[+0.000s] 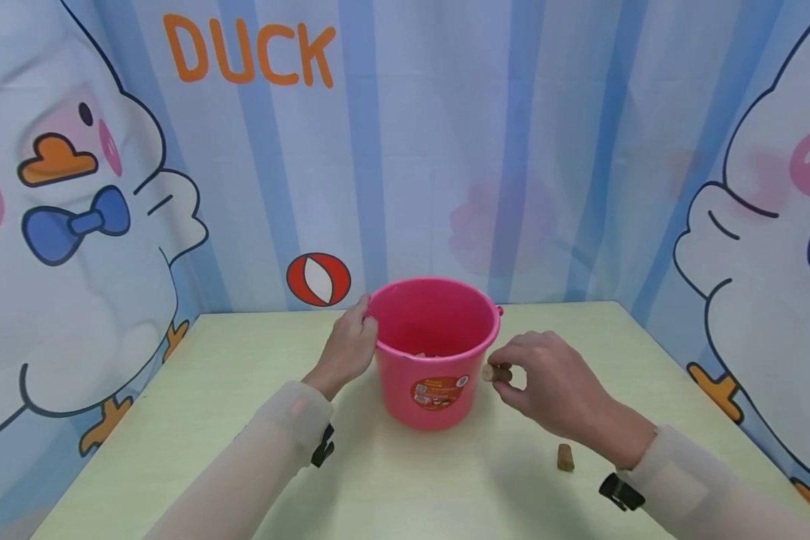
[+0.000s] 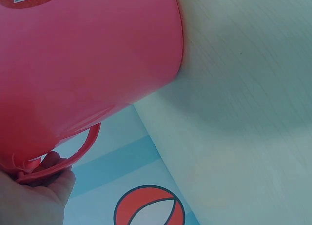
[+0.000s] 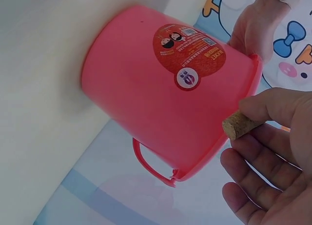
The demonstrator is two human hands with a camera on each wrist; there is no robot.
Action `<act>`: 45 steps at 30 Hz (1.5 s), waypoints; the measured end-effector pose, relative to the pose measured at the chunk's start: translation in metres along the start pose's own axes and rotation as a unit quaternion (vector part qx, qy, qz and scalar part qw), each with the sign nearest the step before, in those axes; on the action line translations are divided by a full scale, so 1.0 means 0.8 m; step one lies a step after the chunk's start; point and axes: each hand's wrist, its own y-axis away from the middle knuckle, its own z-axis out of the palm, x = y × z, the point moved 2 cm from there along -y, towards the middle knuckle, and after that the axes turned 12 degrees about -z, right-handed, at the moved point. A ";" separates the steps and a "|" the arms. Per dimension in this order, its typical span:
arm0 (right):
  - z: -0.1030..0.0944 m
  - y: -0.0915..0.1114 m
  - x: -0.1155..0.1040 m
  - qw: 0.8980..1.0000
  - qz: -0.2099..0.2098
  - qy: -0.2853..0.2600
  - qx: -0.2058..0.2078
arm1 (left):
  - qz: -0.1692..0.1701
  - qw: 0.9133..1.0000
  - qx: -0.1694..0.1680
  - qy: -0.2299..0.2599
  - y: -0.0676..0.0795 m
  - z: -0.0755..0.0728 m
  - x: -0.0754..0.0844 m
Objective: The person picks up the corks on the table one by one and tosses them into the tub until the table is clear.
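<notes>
A pink plastic bucket (image 1: 432, 390) stands upright on the table, an orange-red label on its front. At its left rim my left hand (image 1: 352, 341) grips the bucket; in the left wrist view the fingers curl round the bucket's pink handle (image 2: 87, 144) close to the rim. Just right of the bucket, my right hand (image 1: 553, 386) pinches a cork (image 3: 239, 125) between thumb and fingers, below rim height and outside the bucket. Another cork (image 1: 565, 457) rests on the table below the right hand. Small light-brown pieces (image 1: 421, 355) show inside the bucket, mostly hidden by its front wall.
The pale wooden table (image 1: 196, 420) ends at a curtain (image 1: 405, 150) printed with ducks and blue stripes, which surrounds its back and sides. Black straps (image 1: 621, 492) sit around both sleeved wrists.
</notes>
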 end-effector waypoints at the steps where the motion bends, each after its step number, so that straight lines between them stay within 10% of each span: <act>1: -0.001 -0.001 0.000 1.000 -0.001 0.001 0.003 | -0.002 1.000 0.000 0.001 0.000 0.000 0.000; 45: -0.017 -0.064 0.004 0.999 -0.028 -0.006 0.021 | 0.021 1.000 -0.002 -0.012 -0.004 -0.002 -0.001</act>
